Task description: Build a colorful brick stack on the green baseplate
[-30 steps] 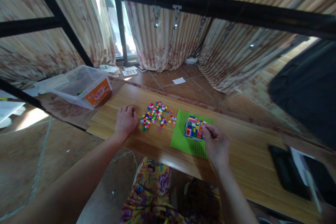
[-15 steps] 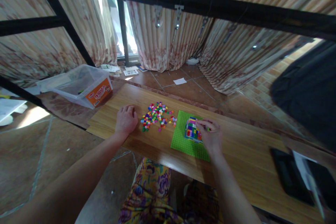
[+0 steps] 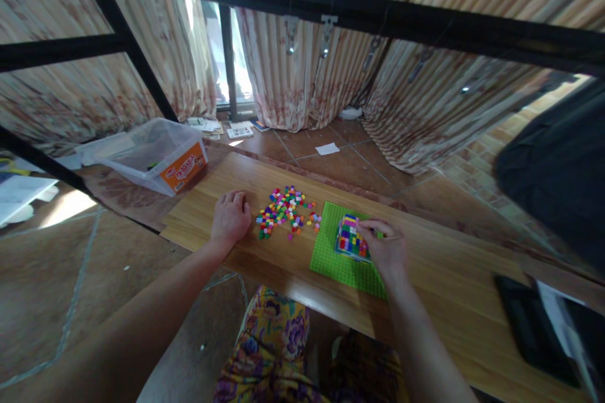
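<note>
Sitting past left end of wooden table (image 3: 269, 264): clear plastic bin (image 3: 142, 176), orange label (image 3: 183, 168) on end wall, small greenish item (image 3: 153, 165) inside, indistinct. Flat green baseplate (image 3: 325, 255), studded, bearing low rectangular block (image 3: 348, 237) of small multicoloured bricks. Loose bricks (image 3: 283, 206) scattered on smooth wood, left of baseplate. Left hand (image 3: 230, 218) resting beside them, fingers curled, how tightly cannot tell. Right hand (image 3: 386, 247) at block's top, fingertips drawn together; any brick between them, cannot tell.

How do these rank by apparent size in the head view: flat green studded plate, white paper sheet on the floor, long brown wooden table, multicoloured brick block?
1. Long brown wooden table
2. Flat green studded plate
3. Multicoloured brick block, partly hidden by the right hand
4. White paper sheet
</note>
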`<state>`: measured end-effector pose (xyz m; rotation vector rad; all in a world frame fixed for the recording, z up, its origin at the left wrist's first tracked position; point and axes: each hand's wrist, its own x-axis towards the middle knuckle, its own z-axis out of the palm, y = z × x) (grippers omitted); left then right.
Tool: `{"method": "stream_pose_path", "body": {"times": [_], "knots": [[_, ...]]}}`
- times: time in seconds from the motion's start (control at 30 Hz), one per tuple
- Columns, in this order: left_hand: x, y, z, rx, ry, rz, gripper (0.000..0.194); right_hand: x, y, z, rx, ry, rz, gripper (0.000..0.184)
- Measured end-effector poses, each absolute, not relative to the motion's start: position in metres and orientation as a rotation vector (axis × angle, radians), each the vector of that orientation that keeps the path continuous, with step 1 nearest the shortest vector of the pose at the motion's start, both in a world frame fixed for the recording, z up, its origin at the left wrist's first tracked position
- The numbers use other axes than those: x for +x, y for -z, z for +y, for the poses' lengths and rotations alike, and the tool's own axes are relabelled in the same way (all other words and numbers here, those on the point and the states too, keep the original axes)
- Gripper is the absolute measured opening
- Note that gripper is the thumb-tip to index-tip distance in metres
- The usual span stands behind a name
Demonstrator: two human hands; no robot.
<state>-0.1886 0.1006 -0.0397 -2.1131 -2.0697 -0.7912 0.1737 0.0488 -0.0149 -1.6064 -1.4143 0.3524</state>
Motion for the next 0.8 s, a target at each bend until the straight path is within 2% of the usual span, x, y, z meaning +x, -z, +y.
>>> {"method": "stream_pose_path", "body": {"times": [0.17,0.33,0.53,0.8], "knots": [[-0.189,0.04,0.101,-2.103,0.778,-2.064,0.031,0.17,0.008,0.048,-1.645,-0.218,-1.524,0.037],[-0.189,0.039,0.101,-2.101,0.748,-2.074,0.031,0.169,0.005,0.051,-1.656,-0.283,-1.535,0.042],[-0.188,0.039,0.101,-2.094,0.736,-2.07,0.032,0.168,0.003,0.05,-1.624,-0.32,-1.537,0.038],[-0.189,0.04,0.101,-2.095,0.766,-2.052,0.028,0.16,-0.007,0.02,-1.521,-0.244,-1.199,0.026]]}}
